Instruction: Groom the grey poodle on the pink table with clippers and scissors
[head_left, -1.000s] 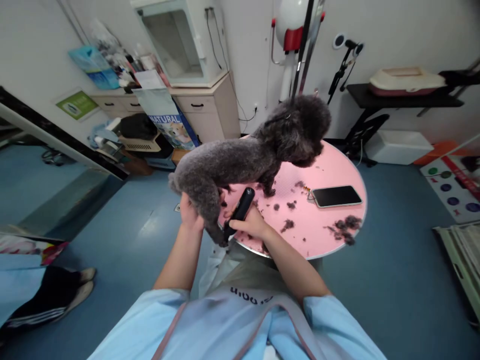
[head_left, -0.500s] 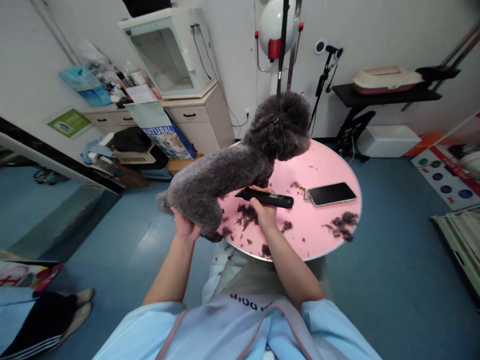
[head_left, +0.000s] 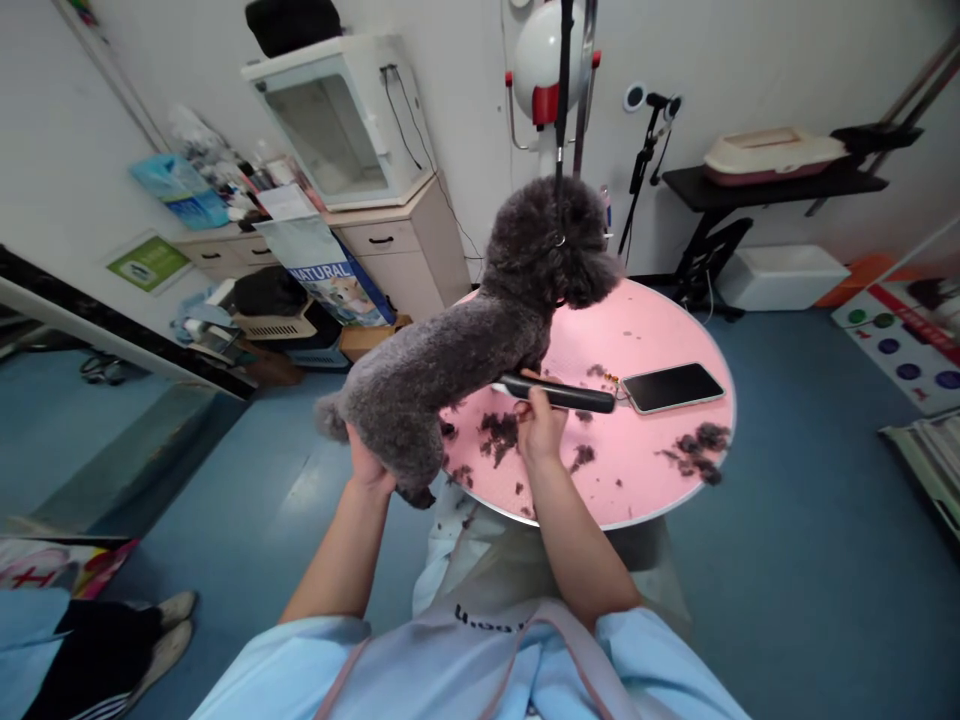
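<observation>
In the head view, the gray dog (head_left: 442,360) is being held at the hindquarters by the left hand (head_left: 367,464), while black clippers (head_left: 579,397) are being gripped by the right hand (head_left: 541,432) near its belly. The dog, dark fur clumps (head_left: 499,433) and a phone (head_left: 673,387) are being carried by the pink worktop (head_left: 637,452).

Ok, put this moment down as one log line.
left hand: against dog, rear end, fingers hidden | right hand: holding clipper, tip near belly | table: phone, loose hair
</observation>
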